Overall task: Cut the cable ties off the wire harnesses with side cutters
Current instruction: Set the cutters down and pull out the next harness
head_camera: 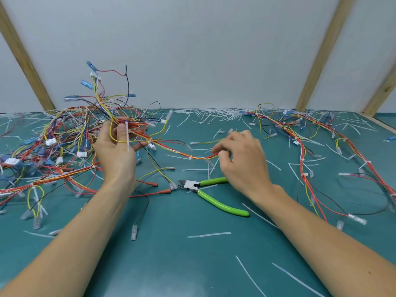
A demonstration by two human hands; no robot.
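Cut tie ends (pixel 211 116) litter our surface (pixel 171 254), yet our left hand (pixel 116 151) grips a harness (pixel 137 125) with its cable tie (pixel 128 136) uncut. Our right hand (pixel 240 155) pinches its strand; the side cutters (pixel 205 190) lie idle, so much remains

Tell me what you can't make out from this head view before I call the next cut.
- Right hand: fingertips curl under, hiding how they pinch the red-yellow harness.
- Side cutters: upper green handle's end sits behind the right hand.
- Left pile: wires overlap, so uncut ties can't be counted.
- Right harness: runs off the right edge.
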